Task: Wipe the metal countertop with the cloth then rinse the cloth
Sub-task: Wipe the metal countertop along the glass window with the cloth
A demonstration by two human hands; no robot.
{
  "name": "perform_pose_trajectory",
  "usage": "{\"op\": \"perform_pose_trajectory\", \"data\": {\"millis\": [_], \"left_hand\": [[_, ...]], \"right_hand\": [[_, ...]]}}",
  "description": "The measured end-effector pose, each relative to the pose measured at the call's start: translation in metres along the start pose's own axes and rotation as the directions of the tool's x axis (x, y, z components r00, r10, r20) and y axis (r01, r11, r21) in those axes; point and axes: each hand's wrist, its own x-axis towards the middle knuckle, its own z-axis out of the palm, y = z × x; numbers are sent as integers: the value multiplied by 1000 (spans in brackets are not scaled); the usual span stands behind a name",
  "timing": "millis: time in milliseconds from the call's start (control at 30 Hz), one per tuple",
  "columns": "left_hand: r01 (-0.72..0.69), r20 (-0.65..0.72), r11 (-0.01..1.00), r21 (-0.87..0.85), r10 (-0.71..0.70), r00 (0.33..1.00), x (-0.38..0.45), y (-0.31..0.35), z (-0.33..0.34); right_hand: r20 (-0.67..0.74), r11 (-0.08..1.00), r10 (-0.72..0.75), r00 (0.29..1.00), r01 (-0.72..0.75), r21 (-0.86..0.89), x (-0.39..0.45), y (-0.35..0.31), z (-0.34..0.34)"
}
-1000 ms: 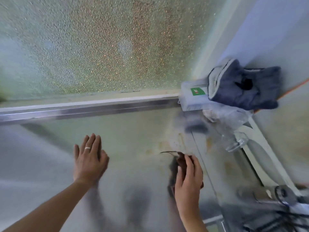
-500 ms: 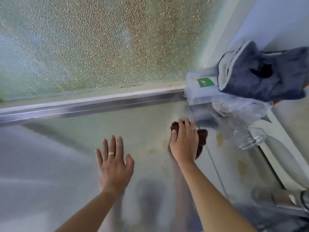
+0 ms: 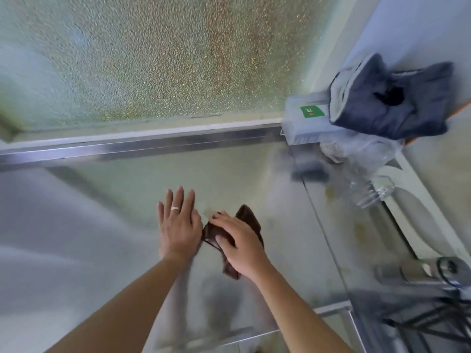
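My right hand [image 3: 242, 244] has its grip on the dark brown cloth [image 3: 248, 220], fingers spread across it and the thumb lying on top, pressing it flat against the metal counter [image 3: 122, 200] near the middle of my view. My left hand [image 3: 178, 225] lies open, palm down on the counter just beside the cloth, a ring [image 3: 175, 208] on one finger. I see yellowish stains [image 3: 359, 229] to the right. A blue-grey towel [image 3: 390, 103] is draped over a box [image 3: 304, 123] in the far corner, below the frosted window [image 3: 158, 54].
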Motion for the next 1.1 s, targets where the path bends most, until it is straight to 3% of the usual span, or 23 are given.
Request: {"op": "perform_pose_trajectory", "data": {"millis": [67, 133, 167, 267, 367, 400, 467, 533, 700, 833, 967, 1100], "left_hand": [[-15, -5, 999, -39, 15, 1000, -3, -1, -5], [-34, -3, 998, -53, 34, 999, -4, -2, -8], [-42, 7, 997, -59, 43, 999, -4, -4, -10], [-58, 29, 996, -69, 60, 998, -6, -6, -12], [-87, 20, 995, -54, 88, 996, -14, -6, -13], [-91, 11, 995, -42, 91, 996, -17, -5, -13], [-85, -2, 996, -15, 85, 996, -19, -1, -13], [-77, -2, 997, 9, 77, 997, -20, 2, -12], [-82, -8, 995, 51, 82, 997, -22, 2, -10], [-86, -21, 995, 55, 88, 996, -19, 2, -4], [-91, -51, 996, 25, 92, 994, -14, -1, 1], [-91, -77, 994, -65, 85, 993, -14, -5, -1]], "right_hand": [[-47, 953, 180, 983, -162, 255, -18, -11, -8], [-49, 786, 353, 934, -268, 557, -16, -15, -27], [-66, 742, 390, 918, -272, 613, -13, -14, -38], [-265, 898, 422, 867, -359, 255, -3, -4, -69], [-569, 916, 341, 748, -401, 21, -3, 0, -74], [-577, 923, 277, 768, -380, -64, -2, -2, -66], [-443, 897, 260, 858, -384, -218, 0, -8, -40], [-346, 828, 329, 878, -445, -342, -2, -9, -9], [-455, 750, 230, 860, -455, -480, 8, 9, 12], [-428, 755, 169, 888, -396, -523, 55, 28, -4], [-348, 779, 88, 933, -283, -560, 119, 27, -10], [-92, 818, -122, 988, 48, -573, 130, 1, 22]]}}
